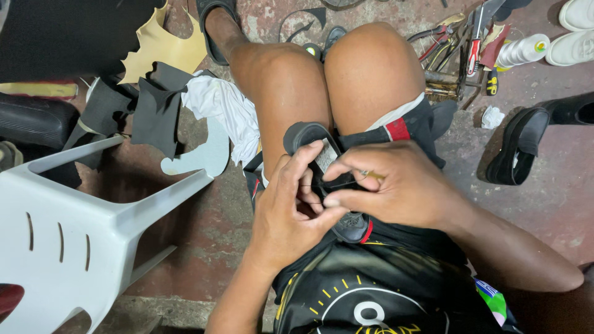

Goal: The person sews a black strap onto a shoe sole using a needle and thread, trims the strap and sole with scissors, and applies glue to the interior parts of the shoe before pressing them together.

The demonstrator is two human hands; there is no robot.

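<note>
Chair (pixel 68 247), white plastic, at far left, tipped on its side on the worn red concrete floor (pixel 204 229). Beyond it, black leather offcuts (pixel 154 111) and one tan piece (pixel 161 46), with a pale grey insole-shaped cutout (pixel 207 154) just beside a crumpled white cloth (pixel 226 108).

Left hand (pixel 288 213): wrapped round the near side of a black shoe (pixel 315 139) held in the lap between the thighs; thumb and forefinger stretched up along the shoe's edge, remaining fingers curled in and pressing on it. The shoe's rounded dark grey sole edge points toward the knees; the other end shows below the hands against the black shorts.

Right hand (pixel 396 188): touching the shoe from the right, forefinger and thumb closed in a pinch on a small thin tool (pixel 371 176), brownish at the end that shows; its exact kind cannot be told. Other fingers folded together beneath.

Farther right, past the knees: a heap of hand tools (pixel 455 52), pliers with red handles among them, and a spool of white thread (pixel 523 51). A black slip-on shoe (pixel 520 145) lies on the floor at right, near a small wad of white paper (pixel 492 117). White shoes (pixel 572 46) at the top right corner.
</note>
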